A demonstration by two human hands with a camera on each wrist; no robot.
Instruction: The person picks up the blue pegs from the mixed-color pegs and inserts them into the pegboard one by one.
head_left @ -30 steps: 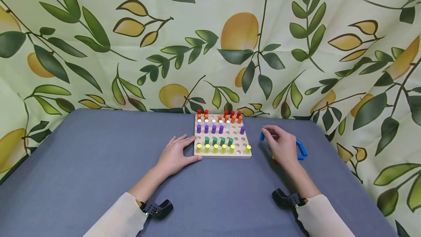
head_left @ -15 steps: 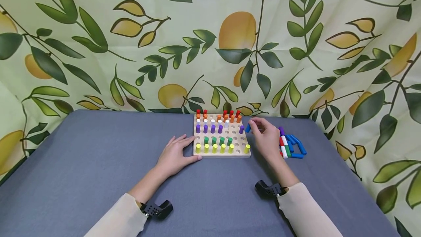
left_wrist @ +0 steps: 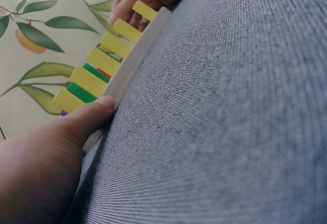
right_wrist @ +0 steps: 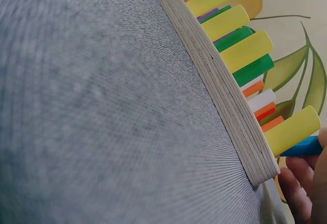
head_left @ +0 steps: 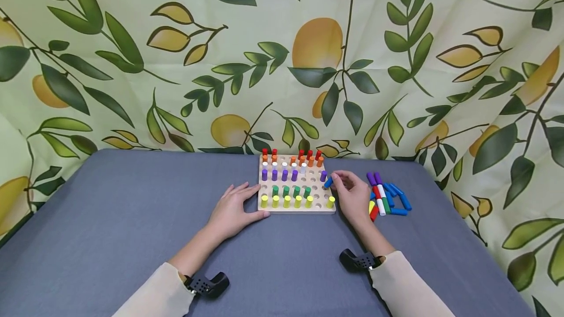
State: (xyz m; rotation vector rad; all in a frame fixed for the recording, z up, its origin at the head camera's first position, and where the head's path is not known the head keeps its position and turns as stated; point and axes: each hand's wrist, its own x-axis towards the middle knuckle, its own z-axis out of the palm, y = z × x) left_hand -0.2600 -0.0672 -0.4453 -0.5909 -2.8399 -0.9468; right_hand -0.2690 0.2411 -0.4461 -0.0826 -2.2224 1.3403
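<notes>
A tilted blue peg (head_left: 328, 182) was pinched by the right hand (head_left: 352, 193) at the right edge of the board (head_left: 304, 212). The board's left edge was touched by the left hand (head_left: 232, 210), its fingers extended and unclenched. Loose pegs (head_left: 381, 206) were scattered right of the board.

L.: plain cream cloth sleeve (head_left: 156, 295); blk. wrist-worn camera (head_left: 212, 285), rounded at one end, perf. w/ sm. holes nr. wrist. R.: matching cream cloth sleeve (head_left: 407, 287); twin blk. wrist-worn camera (head_left: 358, 260), likewise perf.
</notes>
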